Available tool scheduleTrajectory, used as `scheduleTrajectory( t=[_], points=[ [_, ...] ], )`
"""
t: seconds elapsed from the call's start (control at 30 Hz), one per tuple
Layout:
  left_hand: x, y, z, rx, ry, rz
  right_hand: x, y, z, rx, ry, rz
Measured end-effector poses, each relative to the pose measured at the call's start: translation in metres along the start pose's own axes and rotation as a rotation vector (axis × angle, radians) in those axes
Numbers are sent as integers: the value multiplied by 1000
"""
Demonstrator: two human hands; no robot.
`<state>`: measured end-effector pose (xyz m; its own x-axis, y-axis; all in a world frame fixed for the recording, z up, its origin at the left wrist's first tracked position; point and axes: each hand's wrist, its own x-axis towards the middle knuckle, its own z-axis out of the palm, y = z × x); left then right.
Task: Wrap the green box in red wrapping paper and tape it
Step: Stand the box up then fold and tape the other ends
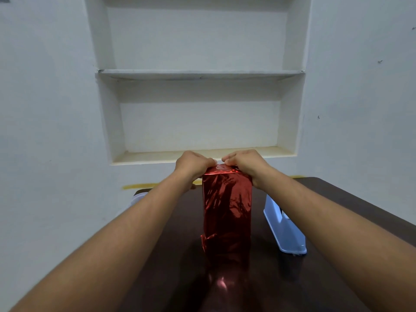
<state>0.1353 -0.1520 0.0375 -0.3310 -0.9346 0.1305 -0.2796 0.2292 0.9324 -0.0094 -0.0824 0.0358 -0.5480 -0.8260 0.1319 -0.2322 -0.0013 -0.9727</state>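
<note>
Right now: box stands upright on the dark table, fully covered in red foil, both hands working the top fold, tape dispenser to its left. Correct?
One error: the tape dispenser sits to the right of the box, under the right forearm, as the head view shows. The rest holds: the box is upright on the dark table, covered in red foil, left hand and right hand at the top fold.
</note>
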Motion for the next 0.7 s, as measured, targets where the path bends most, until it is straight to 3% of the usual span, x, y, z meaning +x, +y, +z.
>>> scheduleTrajectory(
  t=[0.1,0.27,0.7],
  points=[
    [-3,2,-5,50,-55,-10,-2,-1,1,-10,12,22],
    [-7,6,-8,106,-13,14,-3,-2,1,-41,41,92],
    [-6,0,-1,-93,-53,-102,6,3,-3,98,52,117]
  ],
)
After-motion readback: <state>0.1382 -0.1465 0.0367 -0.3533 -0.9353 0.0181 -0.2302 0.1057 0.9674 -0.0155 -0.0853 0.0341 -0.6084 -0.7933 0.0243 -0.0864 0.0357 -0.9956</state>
